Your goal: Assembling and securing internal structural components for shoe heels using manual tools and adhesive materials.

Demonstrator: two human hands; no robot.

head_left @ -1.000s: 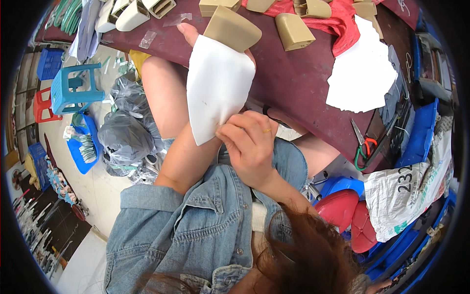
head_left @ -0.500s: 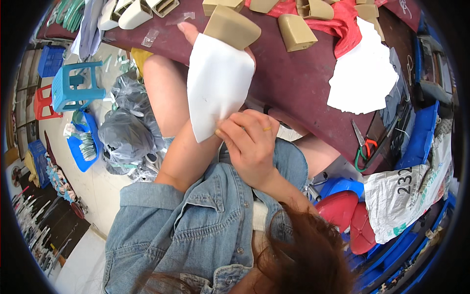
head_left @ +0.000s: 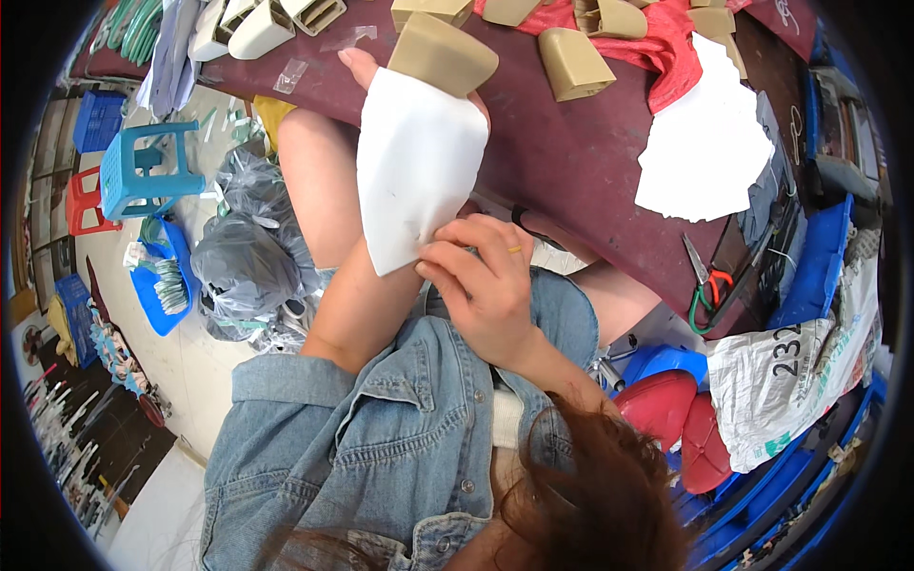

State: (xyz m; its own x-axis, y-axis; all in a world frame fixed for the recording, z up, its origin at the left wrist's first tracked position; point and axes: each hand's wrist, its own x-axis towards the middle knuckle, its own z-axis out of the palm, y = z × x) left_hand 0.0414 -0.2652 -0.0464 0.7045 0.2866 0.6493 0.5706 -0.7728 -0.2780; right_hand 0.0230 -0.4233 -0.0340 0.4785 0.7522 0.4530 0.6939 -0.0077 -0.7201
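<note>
A tan block shaped like a shoe heel (head_left: 444, 55) rests in my left hand (head_left: 360, 67), at the top of a white sheet (head_left: 419, 157) with a pointed lower end. My left thumb sticks out at the left and a bit of finger shows at the right edge; the palm is hidden behind the sheet. The sheet hangs down over my left wrist. My right hand (head_left: 486, 285), with a ring on one finger, is closed at the sheet's lower right edge, thumb and fingertips pinching near the tip.
More tan heel blocks (head_left: 575, 65) and white ones (head_left: 261, 30) lie along the table's far side. A red cloth (head_left: 671, 57), a larger white sheet (head_left: 705, 143) and scissors (head_left: 705, 281) are on the right. Grey plastic bags (head_left: 243, 262) and a blue stool (head_left: 143, 171) stand on the left floor.
The heel block, the white sheet and my left hand have shifted slightly left. My right fingers have moved a little along the sheet's lower edge and look somewhat straighter.
</note>
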